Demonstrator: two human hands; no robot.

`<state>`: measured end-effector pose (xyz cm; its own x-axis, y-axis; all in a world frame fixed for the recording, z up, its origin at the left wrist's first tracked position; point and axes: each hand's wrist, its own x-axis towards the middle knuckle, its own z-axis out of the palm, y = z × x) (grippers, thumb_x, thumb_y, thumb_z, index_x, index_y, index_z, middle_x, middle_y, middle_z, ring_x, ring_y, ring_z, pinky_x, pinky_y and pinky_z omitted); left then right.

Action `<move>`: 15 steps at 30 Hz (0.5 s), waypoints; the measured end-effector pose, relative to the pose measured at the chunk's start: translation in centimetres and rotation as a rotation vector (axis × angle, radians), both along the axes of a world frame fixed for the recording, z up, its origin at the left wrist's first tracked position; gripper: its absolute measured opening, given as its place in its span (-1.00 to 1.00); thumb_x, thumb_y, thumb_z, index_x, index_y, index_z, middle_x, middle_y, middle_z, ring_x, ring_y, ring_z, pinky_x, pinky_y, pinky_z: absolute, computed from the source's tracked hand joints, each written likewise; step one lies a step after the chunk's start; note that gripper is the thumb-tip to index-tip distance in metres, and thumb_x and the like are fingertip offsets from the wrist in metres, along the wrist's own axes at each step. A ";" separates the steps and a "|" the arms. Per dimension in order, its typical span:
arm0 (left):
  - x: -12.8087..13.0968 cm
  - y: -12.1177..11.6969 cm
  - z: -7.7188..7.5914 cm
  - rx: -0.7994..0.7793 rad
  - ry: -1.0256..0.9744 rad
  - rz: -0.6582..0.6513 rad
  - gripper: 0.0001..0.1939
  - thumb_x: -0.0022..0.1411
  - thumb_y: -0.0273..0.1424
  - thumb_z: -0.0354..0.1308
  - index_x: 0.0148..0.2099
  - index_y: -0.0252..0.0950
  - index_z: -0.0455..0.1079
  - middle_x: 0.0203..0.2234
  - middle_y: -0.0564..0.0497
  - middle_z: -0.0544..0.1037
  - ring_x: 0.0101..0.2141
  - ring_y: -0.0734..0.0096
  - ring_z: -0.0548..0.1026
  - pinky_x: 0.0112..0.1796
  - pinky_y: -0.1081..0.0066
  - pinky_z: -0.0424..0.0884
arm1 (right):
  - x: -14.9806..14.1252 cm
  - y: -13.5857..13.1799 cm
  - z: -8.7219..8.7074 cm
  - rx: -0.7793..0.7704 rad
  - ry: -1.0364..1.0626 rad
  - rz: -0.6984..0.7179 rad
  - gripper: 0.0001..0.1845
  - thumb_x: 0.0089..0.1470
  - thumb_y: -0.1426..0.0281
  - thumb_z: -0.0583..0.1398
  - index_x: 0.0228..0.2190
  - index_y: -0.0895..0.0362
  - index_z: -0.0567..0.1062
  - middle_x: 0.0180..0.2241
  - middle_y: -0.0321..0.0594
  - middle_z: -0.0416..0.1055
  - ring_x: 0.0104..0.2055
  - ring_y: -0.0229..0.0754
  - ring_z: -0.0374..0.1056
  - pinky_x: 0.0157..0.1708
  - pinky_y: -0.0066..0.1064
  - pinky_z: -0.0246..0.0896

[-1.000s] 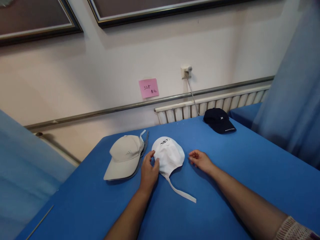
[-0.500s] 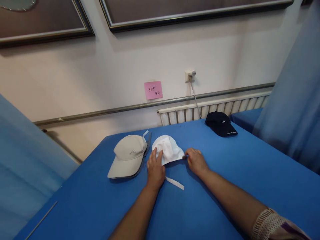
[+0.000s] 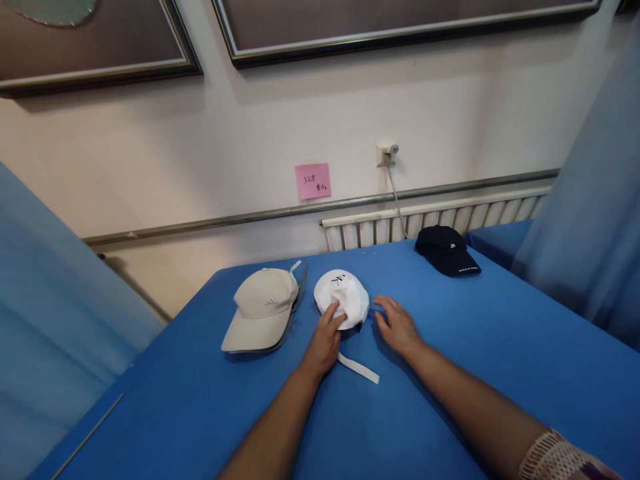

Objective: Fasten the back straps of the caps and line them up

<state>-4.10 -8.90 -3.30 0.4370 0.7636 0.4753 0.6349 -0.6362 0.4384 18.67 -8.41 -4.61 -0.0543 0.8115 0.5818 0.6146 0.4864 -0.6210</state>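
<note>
working on the white cap [image 3: 358, 301], lying on the blue table [image 3: 400, 430], between the beige cap [image 3: 266, 295] and the right hand [image 3: 400, 328]. looking soft and dented on top, with a black mark [image 3: 339, 277] towards the far side and a dark bit [image 3: 359, 327] at the near right edge. touching it from the near side with the left hand [image 3: 323, 343], finger and thumb slightly apart on the fabric; cannot tell whether pinching or just resting. holding nothing in the right hand, just beside the cap, not touching, with a wide gap at the thumb. judged as mid-adjusting, steadied from the left. to continue, probably calling for a right-hand pinch at the near edge, light enough not to crush the crown, minding the white strap [image 3: 361, 369] trailing nearby. well apart from the dark cap [image 3: 441, 245].
</note>
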 end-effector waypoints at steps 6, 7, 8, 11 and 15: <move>1.7 -2.5 1.9 -0.131 0.068 -0.351 -0.53 0.16 -0.66 -0.05 0.06 -0.21 0.39 0.24 -0.08 0.26 0.27 0.23 0.12 0.22 0.08 0.15 | 1.4 0.2 0.5 0.088 0.318 -0.114 -0.73 0.15 0.41 0.05 -0.10 0.12 0.38 -0.04 -0.05 0.38 0.00 -0.08 0.32 -0.09 -0.22 0.33; 1.6 -2.6 2.3 -0.170 0.061 -0.352 -0.54 0.15 -0.64 -0.02 0.05 -0.20 0.40 0.22 -0.07 0.29 0.26 0.21 0.16 0.21 0.07 0.16 | 1.7 0.4 0.2 0.050 0.339 -0.132 -0.74 0.14 0.40 0.05 -0.12 0.12 0.38 -0.07 -0.05 0.39 -0.04 -0.09 0.35 -0.13 -0.24 0.34; 1.5 -2.6 2.7 -0.212 0.035 -0.331 -0.56 0.16 -0.62 -0.01 0.04 -0.19 0.41 0.20 -0.07 0.33 0.23 0.21 0.21 0.20 0.07 0.18 | 2.0 0.6 -0.2 -0.001 0.339 -0.149 -0.74 0.14 0.40 0.05 -0.13 0.12 0.38 -0.10 -0.06 0.40 -0.09 -0.09 0.37 -0.15 -0.24 0.35; 0.8 -2.6 3.5 -0.316 -0.103 -0.172 -0.63 0.24 -0.48 0.02 0.08 -0.21 0.40 0.11 -0.10 0.42 0.14 0.18 0.35 0.16 0.08 0.24 | 2.5 1.3 -1.4 -0.146 0.275 -0.213 -0.73 0.11 0.41 0.04 -0.13 0.14 0.37 -0.16 -0.06 0.42 -0.14 -0.08 0.39 -0.12 -0.20 0.34; 1.2 -2.8 3.7 -0.235 -0.179 0.012 -0.59 0.25 -0.31 0.10 0.14 -0.24 0.33 0.14 -0.14 0.38 0.15 0.15 0.32 0.16 0.11 0.23 | 2.4 1.8 -2.2 -0.207 0.191 -0.223 -0.68 0.01 0.49 0.08 -0.14 0.12 0.41 -0.14 -0.06 0.42 -0.10 -0.04 0.38 -0.04 -0.17 0.28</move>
